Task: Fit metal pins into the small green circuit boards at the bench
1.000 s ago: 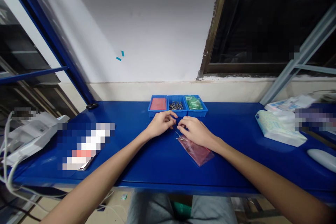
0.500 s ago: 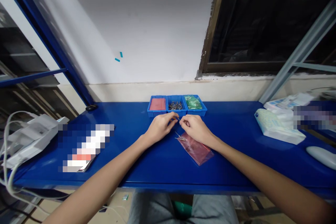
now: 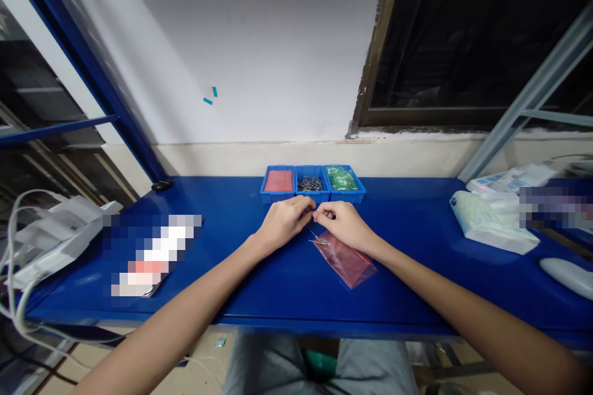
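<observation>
- The left hand (image 3: 285, 220) is hovering beyond and left of the red translucent plastic bag (image 3: 347, 260), its thumb and fingertips drawn close together; whatever they may be pinching is too small to tell.
- The right hand (image 3: 345, 222) is arching just beyond the bag, fingers folded in against the thumb and almost meeting the left fingertips; I cannot tell what it is gripping.
- Thin metal pins (image 3: 318, 241) are lying crossed at the bag's far left corner; their exact number is hard to make out.
- The bag itself is lying flat on the blue tabletop (image 3: 259, 296), the right wrist covering part of its far edge.
- Beyond the bag, three joined blue plastic bins are standing in a row: the left bin (image 3: 271, 199) is holding red sheets, the middle bin (image 3: 311, 171) loose metal pieces, the right bin (image 3: 348, 199) green packets. The hands are standing in the way, hiding parts of their front walls.
- Far left of the bag, a pixel-masked object (image 3: 155, 259) is lying unreadable.
- Far right of the bag, a pale tissue pack (image 3: 495, 225) is sitting beyond a white rounded object (image 3: 567, 278) that the picture's edge is cutting off.
</observation>
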Demonstrator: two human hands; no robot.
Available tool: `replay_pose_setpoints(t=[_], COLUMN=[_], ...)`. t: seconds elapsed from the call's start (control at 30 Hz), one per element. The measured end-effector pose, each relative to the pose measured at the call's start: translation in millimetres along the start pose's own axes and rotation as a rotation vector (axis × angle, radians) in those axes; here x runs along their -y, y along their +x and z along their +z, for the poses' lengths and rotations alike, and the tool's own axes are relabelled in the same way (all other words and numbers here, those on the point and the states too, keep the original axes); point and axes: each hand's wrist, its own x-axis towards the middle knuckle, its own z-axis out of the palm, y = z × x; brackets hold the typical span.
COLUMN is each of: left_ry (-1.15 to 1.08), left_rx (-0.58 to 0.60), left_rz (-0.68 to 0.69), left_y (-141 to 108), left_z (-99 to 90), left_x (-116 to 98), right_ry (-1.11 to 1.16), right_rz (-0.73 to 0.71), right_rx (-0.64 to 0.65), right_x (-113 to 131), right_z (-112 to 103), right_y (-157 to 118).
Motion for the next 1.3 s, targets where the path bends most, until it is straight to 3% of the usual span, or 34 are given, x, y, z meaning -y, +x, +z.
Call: replay_pose_setpoints(t=[0.13,0.23,0.37,0.6,0.77,0.9,1.07,1.3], left_ry=[-0.045,-0.251,-0.544,-0.733,-0.822,-0.676,-0.432,-0.389], left_rx=[-0.042,-0.092,-0.128,-0.099,-0.076,-0.162,-0.112,-0.092], left_rz=[-0.037,-0.137,-0.301,-0.339,-0.354,-0.312,-0.12,-0.124], left_y=[2.2,6.4,11.6,13.1,13.8,12.2,9.8,10.0], left_z=[-0.8,-1.8,-1.5,0.1,0.0,-2.6,-6.2,-7.0], left_x=[-2.0,-4.5,-3.9,3.4,3.2,2.4,-3.4,-7.8], right_ry=[0.182,0.322,0.469,0.41,0.242,0.177,0.202,0.265], right_rz=[0.045,0.097,0.134,0.058,0.004,0.017,0.008,-0.033], right_rx=[-0.027,-0.03,0.088,0.1,0.072,0.026,0.029,0.057], right_x=[-3.7,-8.8,-13.0,-9.0,-2.3,-0.8,0.4,8.9], right_z=[-1.4,-2.9,-2.2,-3.0,-6.7,-8.3,-9.4,-12.4], right_y=[3.0,5.8,6.6,5.2,2.6,2.7,2.9,1.3])
